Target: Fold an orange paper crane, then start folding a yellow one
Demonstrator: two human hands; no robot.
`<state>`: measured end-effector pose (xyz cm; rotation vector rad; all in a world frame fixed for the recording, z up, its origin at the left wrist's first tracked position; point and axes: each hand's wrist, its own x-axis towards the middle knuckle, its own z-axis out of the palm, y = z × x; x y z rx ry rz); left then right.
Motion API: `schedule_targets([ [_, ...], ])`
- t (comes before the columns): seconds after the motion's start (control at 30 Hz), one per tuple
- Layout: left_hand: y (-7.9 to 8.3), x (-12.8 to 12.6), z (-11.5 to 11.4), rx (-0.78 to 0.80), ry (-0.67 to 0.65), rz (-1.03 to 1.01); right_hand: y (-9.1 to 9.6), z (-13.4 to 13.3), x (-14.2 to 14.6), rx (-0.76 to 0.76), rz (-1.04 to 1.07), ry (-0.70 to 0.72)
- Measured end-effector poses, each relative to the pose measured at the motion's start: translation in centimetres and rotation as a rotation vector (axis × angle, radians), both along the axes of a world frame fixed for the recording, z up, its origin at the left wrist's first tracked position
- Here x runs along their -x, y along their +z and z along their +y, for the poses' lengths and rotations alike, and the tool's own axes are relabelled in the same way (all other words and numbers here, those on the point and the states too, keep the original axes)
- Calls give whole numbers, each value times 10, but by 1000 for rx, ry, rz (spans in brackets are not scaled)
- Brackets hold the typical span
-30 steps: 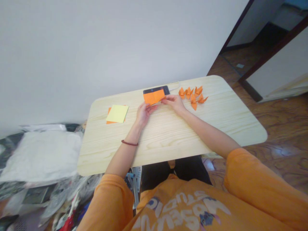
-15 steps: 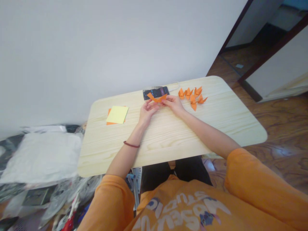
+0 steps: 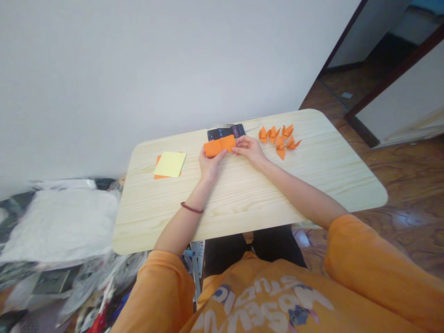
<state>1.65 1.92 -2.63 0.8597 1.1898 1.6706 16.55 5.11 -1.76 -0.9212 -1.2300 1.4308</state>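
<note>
Near the far table (image 3: 243, 203) edge, left hand (image 3: 209, 164) and right hand (image 3: 250, 149) pinch orange paper (image 3: 219, 146) (bare wood nearer).

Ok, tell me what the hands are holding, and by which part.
A folded orange paper, held above the table: the left hand grips its left end, the right hand its right end.

Over the far middle of the counter (image 3: 312, 175), the folded sheet (image 3: 219, 146) is pinched between the left grip (image 3: 209, 165) at its left end and the right grip (image 3: 250, 149) at its right end. The phone (image 3: 226, 132) lies just behind the sheet. A cluster of folded figures (image 3: 280, 137) lies right of the right grip. A stack of notes (image 3: 169, 164) lies well left of the left grip. Bags (image 3: 58, 222) pile on the floor left of the counter.
</note>
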Motion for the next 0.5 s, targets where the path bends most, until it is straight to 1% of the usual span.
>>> schedule_targets([
  [0.13,1,1,-1,-9,25,63,3,-2,1,26,-4,-51],
  [0.27,3,4,-3,-47,-4,121,5,-3,0,61,8,-70],
  [0.5,4,5,-4,29,28,36,3,-1,0,76,20,-66],
])
